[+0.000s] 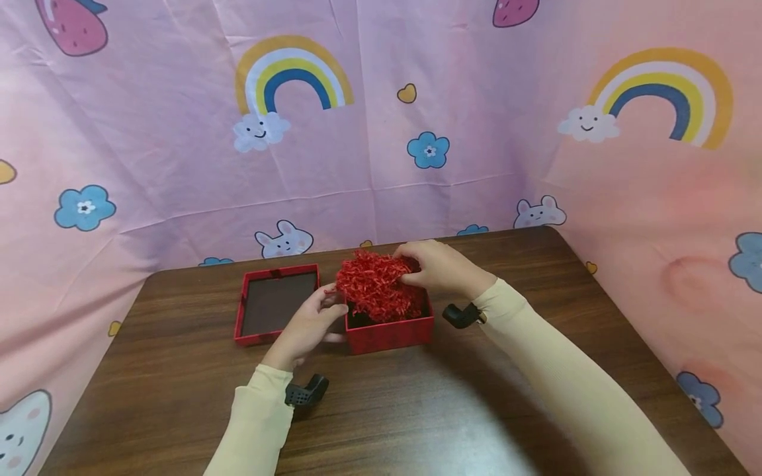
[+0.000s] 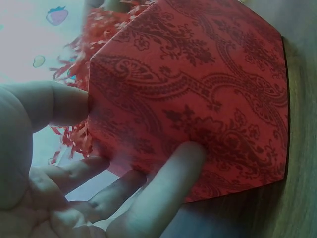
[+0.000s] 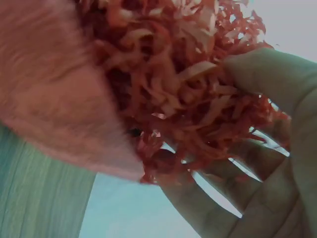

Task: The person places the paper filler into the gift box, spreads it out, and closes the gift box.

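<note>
A red patterned box (image 1: 389, 336), its top off, holds a heap of red shredded paper (image 1: 376, 281) that rises above the rim. My left hand (image 1: 309, 327) grips the box at its left side. In the left wrist view, the thumb is at the rim and one finger (image 2: 173, 178) lies along the patterned wall (image 2: 198, 99). From the right, my right hand (image 1: 437, 268) grips the shredded paper over the box. In the right wrist view the paper strips (image 3: 173, 84) sit between thumb (image 3: 262, 74) and fingers, partly hiding the fingertips.
A red-rimmed lid (image 1: 242, 311) with a dark inside lies open side up on the table, left of the box. The brown wooden table (image 1: 381, 416) meets a printed cloth (image 1: 381, 198) at the back and sides.
</note>
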A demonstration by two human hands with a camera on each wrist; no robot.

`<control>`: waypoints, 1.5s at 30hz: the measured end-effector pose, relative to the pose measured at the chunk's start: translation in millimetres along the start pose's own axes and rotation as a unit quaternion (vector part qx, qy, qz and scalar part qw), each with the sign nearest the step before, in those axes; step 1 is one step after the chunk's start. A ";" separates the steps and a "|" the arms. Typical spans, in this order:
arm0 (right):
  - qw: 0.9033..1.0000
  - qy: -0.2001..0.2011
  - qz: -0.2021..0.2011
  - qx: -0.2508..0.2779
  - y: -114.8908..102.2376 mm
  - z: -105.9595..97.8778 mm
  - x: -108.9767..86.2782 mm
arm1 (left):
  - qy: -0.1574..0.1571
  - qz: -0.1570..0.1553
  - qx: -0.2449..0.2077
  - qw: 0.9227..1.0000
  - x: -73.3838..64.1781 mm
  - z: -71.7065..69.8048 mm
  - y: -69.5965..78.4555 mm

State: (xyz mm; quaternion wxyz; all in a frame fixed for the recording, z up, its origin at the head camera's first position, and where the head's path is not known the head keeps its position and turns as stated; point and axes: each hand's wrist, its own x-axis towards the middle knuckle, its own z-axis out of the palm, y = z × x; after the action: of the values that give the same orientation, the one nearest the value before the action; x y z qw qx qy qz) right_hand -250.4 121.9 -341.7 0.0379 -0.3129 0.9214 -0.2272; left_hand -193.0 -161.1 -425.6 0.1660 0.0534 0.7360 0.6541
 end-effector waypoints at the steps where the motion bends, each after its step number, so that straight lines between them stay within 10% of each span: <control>1: 1.000 -0.002 0.000 -0.011 0.9 0.7 -1.5 | 0.001 0.000 0.000 1.000 -0.2 0.0 0.2; 11: 0.998 -0.017 -0.018 -0.053 1.0 2.4 -8.4 | 0.005 -0.005 0.022 1.000 -0.5 0.5 0.1; 21: 0.997 0.004 -0.034 0.066 -6.1 -2.8 0.5 | 0.010 -0.007 0.012 1.000 0.1 1.3 0.7; 45: 0.984 -0.131 -0.064 -0.101 -5.1 49.3 20.8 | 0.000 -0.006 -0.008 1.000 1.1 0.3 -1.2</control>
State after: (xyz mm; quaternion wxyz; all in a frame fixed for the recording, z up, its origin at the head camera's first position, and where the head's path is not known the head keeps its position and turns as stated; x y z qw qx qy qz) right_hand -253.7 86.5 -382.1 0.1122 -0.4004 0.9048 -0.0916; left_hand -193.7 -160.7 -427.1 0.1703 0.0481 0.7311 0.6589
